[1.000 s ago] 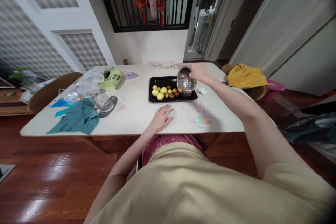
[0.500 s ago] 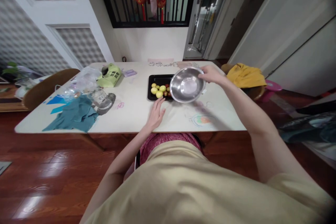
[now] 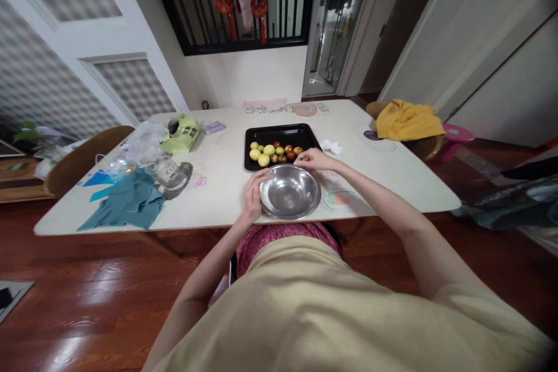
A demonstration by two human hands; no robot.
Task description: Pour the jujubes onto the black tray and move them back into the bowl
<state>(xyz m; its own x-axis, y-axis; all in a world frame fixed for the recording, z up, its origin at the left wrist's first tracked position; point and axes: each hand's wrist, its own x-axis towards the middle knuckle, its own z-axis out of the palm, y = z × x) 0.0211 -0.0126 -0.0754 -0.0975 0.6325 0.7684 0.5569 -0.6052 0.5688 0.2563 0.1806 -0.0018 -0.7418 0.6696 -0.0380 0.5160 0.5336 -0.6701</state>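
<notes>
A shiny metal bowl with nothing in it rests at the table's near edge, in front of me. My left hand holds its left side, fingers curved along the rim. At the bowl's far right rim is my right hand, its fingers pinched together there, close to the fruit. Just beyond the bowl lies a black tray. In its left part are several yellow-green round fruits; smaller brown-red jujubes lie to their right.
A crumpled white tissue lies right of the tray. On the left of the table are a teal cloth, a clear pitcher, plastic bags and a green visor. A yellow garment hangs over the right chair.
The bowl has come down from above the tray's right side onto the table's near edge. My right hand moved with it, and my left hand has come to its left rim.
</notes>
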